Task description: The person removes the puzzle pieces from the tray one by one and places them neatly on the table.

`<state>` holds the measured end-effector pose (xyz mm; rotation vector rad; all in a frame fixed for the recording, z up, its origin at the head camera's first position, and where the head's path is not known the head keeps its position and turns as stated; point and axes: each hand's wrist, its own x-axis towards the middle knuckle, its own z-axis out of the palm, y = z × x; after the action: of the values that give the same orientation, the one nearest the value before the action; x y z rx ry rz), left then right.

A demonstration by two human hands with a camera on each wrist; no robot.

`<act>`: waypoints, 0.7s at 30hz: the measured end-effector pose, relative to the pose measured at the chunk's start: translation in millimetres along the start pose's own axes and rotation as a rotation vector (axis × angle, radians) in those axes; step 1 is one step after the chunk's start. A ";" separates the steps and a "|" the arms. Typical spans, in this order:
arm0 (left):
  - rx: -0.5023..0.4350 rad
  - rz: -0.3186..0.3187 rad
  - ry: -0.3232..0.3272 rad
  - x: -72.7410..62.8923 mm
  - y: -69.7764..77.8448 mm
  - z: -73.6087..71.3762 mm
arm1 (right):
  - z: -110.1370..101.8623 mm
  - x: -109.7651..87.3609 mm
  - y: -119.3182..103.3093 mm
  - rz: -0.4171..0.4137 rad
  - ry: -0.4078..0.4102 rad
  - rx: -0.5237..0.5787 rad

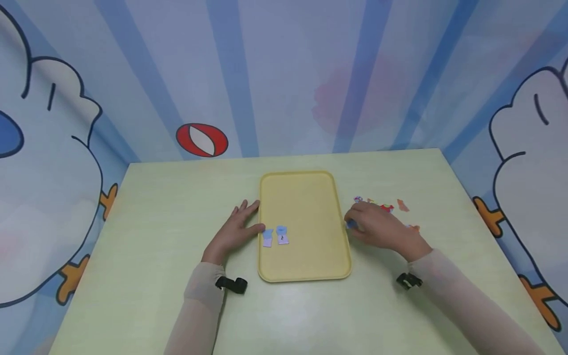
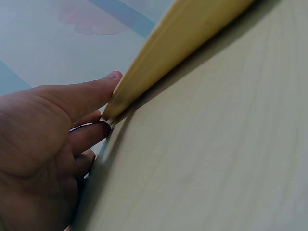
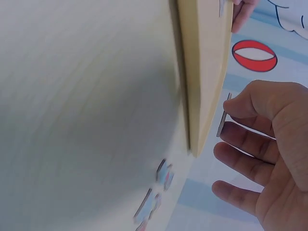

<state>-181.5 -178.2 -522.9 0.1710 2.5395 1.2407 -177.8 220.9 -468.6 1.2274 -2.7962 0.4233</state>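
Note:
A shallow yellow tray [image 1: 306, 197] lies on the table. My left hand [image 1: 234, 234] rests at its left side, thumb and fingertips touching the rim; the left wrist view shows the thumb [image 2: 94, 96] against the tray's outer wall. Just beyond the right rim, my right hand [image 1: 379, 228] pinches a small flat blue piece [image 1: 351, 224] between thumb and fingers. That thin piece [image 3: 224, 115] appears edge-on in the right wrist view. Inside the tray's left part are two small blue-and-lavender pieces, a left one [image 1: 267, 237] and a right one [image 1: 282, 235], the latter with a dark mark.
Several small coloured pieces lie right of the tray, among them a red one [image 1: 387, 208] and an orange one [image 1: 403, 205]. Another orange piece [image 1: 414, 228] is partly covered by the right hand. A patterned wall [image 1: 293, 74] stands behind the pale table [image 1: 177, 197].

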 end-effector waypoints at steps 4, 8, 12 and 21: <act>-0.001 -0.005 -0.003 0.3 1.1 0.3 | -2.4 -11.6 5.7 0.043 -0.001 0.022; 0.002 0.001 0.001 0.1 1.0 0.4 | -3.7 -21.1 12.8 0.087 -0.004 0.009; 0.008 0.006 0.005 -0.2 1.1 0.4 | -5.4 -29.9 17.8 0.135 -0.016 -0.017; 0.005 -0.009 -0.004 0.7 1.7 0.4 | -10.4 -46.7 28.9 0.180 -0.013 -0.023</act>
<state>-182.1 -176.6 -522.0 0.1631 2.5375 1.2292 -167.7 275.8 -472.8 0.9809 -2.9255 0.3927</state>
